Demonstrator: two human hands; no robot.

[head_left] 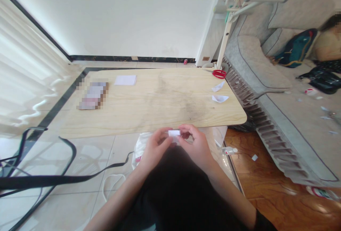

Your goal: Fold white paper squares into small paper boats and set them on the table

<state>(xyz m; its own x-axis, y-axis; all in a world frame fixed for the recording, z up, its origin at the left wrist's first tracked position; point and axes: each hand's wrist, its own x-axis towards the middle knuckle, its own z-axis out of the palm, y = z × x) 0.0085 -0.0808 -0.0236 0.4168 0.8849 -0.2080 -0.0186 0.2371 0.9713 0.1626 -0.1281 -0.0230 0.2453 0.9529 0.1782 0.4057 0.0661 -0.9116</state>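
A small white piece of paper (174, 133) is held between my two hands, just off the near edge of the wooden table (149, 106). My left hand (160, 140) pinches its left side, and my right hand (194, 139) grips its right side with thumb and fingers. The paper looks folded, though its lower part is partly hidden by my thumbs. On the table's right end lie two folded white paper pieces (220, 98), with red-handled scissors (219, 74) behind them. A stack of white paper (125, 80) rests at the back left.
A blurred-out flat item (93, 95) lies on the table's left end. To the right stands a grey sofa (269, 60) with a backpack (295, 48) and a seated person. A black strap (87, 177) crosses at lower left. A small bottle (229, 150) is beside my right arm.
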